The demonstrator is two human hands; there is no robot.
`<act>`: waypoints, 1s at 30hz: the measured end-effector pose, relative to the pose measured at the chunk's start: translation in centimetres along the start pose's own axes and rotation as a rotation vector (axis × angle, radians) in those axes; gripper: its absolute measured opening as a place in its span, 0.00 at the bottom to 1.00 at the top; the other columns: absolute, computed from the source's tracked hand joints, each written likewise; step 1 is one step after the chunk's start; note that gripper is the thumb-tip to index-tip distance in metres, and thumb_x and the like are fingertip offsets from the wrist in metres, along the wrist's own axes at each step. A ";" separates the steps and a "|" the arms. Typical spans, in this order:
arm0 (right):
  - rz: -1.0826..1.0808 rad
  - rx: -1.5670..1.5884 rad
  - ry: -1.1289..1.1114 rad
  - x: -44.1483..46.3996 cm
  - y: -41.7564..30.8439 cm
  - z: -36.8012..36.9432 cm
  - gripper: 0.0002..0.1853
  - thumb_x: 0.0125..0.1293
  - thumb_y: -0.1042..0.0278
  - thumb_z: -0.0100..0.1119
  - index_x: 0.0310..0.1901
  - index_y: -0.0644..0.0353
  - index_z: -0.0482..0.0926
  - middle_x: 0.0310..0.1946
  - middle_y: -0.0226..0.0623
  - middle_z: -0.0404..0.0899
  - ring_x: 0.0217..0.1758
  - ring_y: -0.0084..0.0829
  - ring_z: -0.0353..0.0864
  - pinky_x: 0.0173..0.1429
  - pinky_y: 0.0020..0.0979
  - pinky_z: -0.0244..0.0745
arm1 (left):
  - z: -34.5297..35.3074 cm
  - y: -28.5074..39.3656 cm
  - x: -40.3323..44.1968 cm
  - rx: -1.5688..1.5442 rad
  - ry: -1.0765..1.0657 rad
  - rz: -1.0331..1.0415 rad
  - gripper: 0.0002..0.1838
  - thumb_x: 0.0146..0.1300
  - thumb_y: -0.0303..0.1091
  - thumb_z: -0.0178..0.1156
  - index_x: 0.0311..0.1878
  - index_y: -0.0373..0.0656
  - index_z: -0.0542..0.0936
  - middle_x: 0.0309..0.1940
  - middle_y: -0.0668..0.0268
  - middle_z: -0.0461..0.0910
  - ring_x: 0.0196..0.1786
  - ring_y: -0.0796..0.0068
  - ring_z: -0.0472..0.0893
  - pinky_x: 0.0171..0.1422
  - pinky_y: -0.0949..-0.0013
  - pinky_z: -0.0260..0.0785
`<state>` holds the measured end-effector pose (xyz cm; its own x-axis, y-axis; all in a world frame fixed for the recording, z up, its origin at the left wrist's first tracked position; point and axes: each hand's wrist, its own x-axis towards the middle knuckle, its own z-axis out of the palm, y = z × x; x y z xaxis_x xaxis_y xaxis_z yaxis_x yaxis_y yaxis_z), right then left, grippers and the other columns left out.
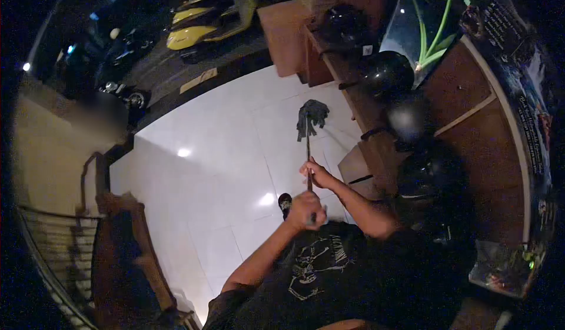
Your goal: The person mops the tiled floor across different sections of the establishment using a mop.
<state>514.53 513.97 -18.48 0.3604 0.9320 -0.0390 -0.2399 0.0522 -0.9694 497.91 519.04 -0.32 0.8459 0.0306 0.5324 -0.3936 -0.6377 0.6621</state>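
Note:
A string mop with a dark grey head rests on the white tiled floor, near the wooden furniture on the right. Its thin handle runs straight back toward my body. My left hand is wrapped round the upper end of the handle, close to my dark shirt. Farther down the shaft, my right hand grips it with closed fingers. One of my feet, in a dark shoe, shows beside my left hand.
Several black helmets line a brown wooden shelf on the right. A tan box-like stand stands at the far end. Wooden furniture is at the left. Beyond the floor's edge is a yellow motorbike.

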 end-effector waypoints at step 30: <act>0.937 -0.602 0.598 -18.1 -15.0 5.5 0.24 0.61 0.57 0.67 0.56 0.59 0.77 0.22 0.42 0.80 0.17 0.31 0.76 0.21 0.36 0.73 | 18.2 -14.7 1.1 -0.248 -0.797 0.408 0.16 0.49 0.38 0.65 0.42 0.44 0.81 0.43 0.56 0.81 0.50 0.54 0.80 0.52 0.50 0.75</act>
<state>506.66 498.34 -1.90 0.6628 0.2074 -0.7195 -0.2327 -0.8562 -0.4612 511.20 514.47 -19.05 0.5861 -0.7566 0.2898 -0.7029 -0.2969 0.6463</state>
